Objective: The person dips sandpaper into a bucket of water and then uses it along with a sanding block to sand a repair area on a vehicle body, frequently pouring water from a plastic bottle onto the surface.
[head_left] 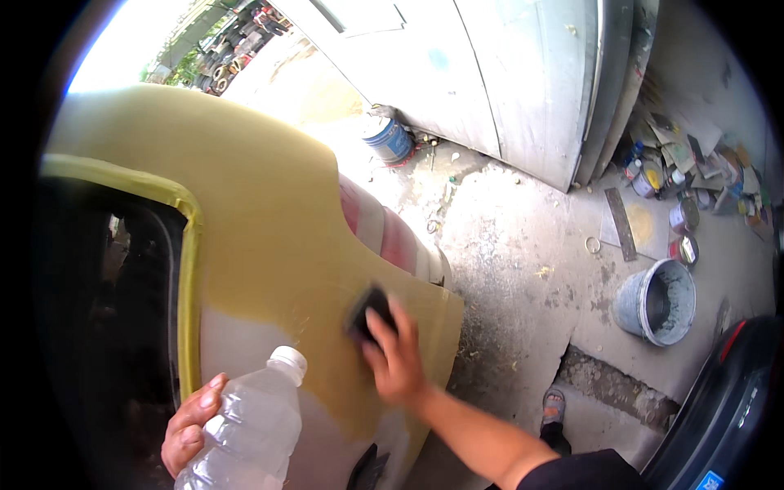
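One camera on the head, looking steeply down at our own hands.

We have only a single wide fisheye view, so no second view shares the scene with it. We look from above and from close range onto the yellow car panel [245, 204], which fills the left and the middle of the frame. Our right hand [396, 355] and left hand [189, 425] enter from the lower edge, very near to the lens. The view faces forward and downward, so the concrete floor [523, 245] lies further away on the right. Straight edges, like the grey metal door [523, 73] at the top, bend toward the dark round rim.
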Available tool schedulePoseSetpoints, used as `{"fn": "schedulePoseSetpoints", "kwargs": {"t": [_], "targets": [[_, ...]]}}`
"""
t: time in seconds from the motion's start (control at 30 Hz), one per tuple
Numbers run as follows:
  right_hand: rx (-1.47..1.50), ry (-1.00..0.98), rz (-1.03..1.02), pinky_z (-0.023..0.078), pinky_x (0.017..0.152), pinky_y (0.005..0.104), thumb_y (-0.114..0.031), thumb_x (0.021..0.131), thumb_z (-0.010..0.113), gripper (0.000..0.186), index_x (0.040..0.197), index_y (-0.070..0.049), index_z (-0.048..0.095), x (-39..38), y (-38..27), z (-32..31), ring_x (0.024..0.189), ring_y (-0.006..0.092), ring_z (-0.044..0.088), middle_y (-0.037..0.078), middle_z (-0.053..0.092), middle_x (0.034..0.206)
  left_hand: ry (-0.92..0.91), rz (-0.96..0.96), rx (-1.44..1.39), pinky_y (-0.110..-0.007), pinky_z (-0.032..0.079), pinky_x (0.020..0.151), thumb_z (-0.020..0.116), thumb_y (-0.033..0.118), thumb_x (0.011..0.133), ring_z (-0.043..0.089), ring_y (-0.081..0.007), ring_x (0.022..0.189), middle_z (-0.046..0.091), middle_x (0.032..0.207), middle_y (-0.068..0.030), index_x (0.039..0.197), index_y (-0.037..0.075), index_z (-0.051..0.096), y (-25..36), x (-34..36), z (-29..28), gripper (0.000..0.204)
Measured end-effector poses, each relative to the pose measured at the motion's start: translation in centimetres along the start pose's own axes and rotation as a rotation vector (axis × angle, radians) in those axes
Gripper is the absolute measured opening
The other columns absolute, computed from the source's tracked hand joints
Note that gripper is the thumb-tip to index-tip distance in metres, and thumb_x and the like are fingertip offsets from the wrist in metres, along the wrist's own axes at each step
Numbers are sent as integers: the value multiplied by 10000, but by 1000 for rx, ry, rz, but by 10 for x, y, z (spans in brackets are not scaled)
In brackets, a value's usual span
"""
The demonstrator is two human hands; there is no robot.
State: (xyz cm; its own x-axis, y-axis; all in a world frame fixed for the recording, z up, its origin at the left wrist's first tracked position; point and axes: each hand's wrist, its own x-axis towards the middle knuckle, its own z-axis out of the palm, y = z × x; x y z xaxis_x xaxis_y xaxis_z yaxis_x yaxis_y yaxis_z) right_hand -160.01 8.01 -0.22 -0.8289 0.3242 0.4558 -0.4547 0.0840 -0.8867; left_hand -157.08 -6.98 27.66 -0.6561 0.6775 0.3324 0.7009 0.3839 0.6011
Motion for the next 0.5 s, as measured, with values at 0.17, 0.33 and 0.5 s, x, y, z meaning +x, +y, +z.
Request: {"fn": "schedulePoseSetpoints", "kwargs": {"t": [0.17, 0.33, 0.5], "targets": [[-51, 39, -47, 335, 1054, 483, -93, 891, 653, 544, 1411, -109, 491, 2, -8, 1, 1263, 423, 432, 278, 363, 1464, 46, -59, 47, -524, 380, 1111, 954, 90, 525, 487, -377, 1297, 519, 1338, -191, 1402, 164, 426, 7, 8, 9, 1026], [-142, 66, -132, 363, 1013, 503, -120, 918, 608, 509, 1409, -121, 472, 155, -13, 13, 1192, 413, 459, 231, 392, 1436, 198, -237, -35, -516, 436, 1059, 892, 127, 645, 499, -353, 1285, 536, 1341, -160, 1381, 163, 478, 10, 1, 14, 845], [-96, -25, -113, 344, 1037, 484, -100, 877, 650, 537, 1394, -125, 506, 12, -33, 4, 1262, 417, 432, 274, 366, 1455, 349, -523, -241, -505, 502, 990, 848, 223, 727, 511, -326, 1274, 552, 1342, -132, 1350, 141, 528, 16, -11, 11, 705]]}}
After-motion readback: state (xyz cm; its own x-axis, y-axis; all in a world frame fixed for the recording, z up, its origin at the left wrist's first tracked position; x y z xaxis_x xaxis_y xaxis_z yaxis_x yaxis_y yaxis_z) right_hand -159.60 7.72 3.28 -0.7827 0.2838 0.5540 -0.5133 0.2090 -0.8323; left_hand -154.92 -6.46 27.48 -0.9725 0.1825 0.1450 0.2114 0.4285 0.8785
